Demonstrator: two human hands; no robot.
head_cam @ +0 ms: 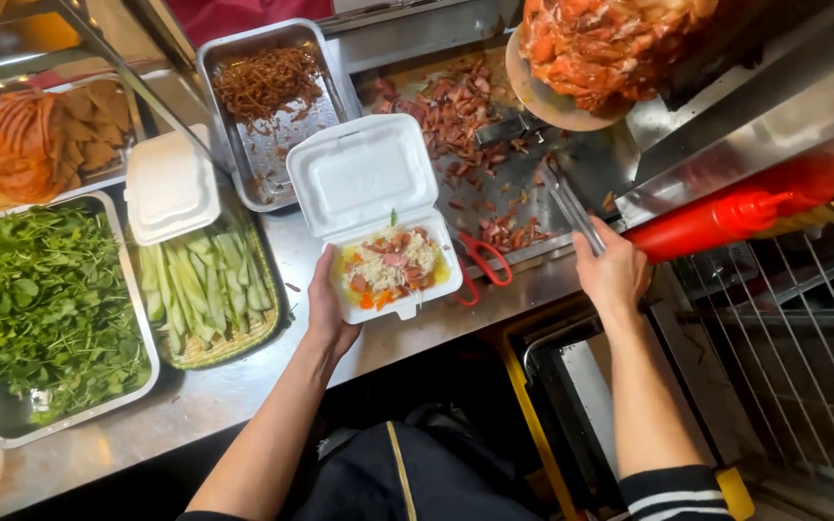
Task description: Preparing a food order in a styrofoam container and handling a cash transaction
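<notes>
White foam box [378,217] sits open on the steel desk [243,386], its lower half already filled with rice, shredded cabbage, carrot and a few meat pieces, the left hand [328,311] in a closed grip on its near-left edge; meat seems not yet fully added, since the right hand [613,275], at three o'clock of the box, has its grip shut on metal tongs [569,207] aimed at the shaved meat [465,116] at one o'clock. Around stand trays of greens [41,309] and cucumber [207,280] at nine o'clock, a red sauce bottle [726,217], red scissors [485,265] and a meat spit [610,43].

Bright, even overhead light, glare on the steel counter [243,386], slight wide-angle edge distortion.
</notes>
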